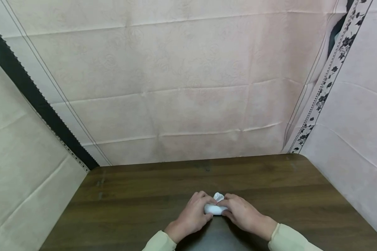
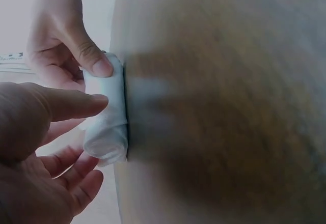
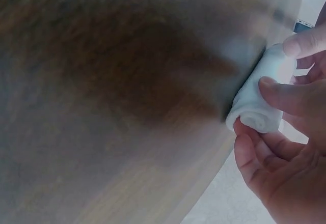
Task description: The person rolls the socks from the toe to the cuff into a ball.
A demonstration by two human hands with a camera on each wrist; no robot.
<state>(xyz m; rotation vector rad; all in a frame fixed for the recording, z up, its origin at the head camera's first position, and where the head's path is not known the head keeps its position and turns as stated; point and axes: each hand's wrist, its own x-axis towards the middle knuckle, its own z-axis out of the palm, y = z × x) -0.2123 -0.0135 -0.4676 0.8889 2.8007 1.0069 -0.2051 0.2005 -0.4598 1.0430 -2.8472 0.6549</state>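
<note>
A small white cloth [image 1: 214,209], wound into a tight roll, lies across the wooden table in front of me. My left hand [image 1: 194,212] holds its left end, the thumb [image 2: 84,103] laid along the roll and the fingers curled around the far side. On the other end is my right hand [image 1: 244,213], its thumb [image 3: 277,92] pressing the near face while the fingers curl at the spiral end. A loose white flap stands up between the two hands in the head view. Parts of the roll are hidden behind the fingers.
The brown wooden table [image 1: 138,195] has rounded far corners. Behind it hangs a creased pale cloth [image 1: 182,87], with more cloth at both sides: a dark band [image 1: 41,94] on the left, a floral strip [image 1: 330,76] on the right.
</note>
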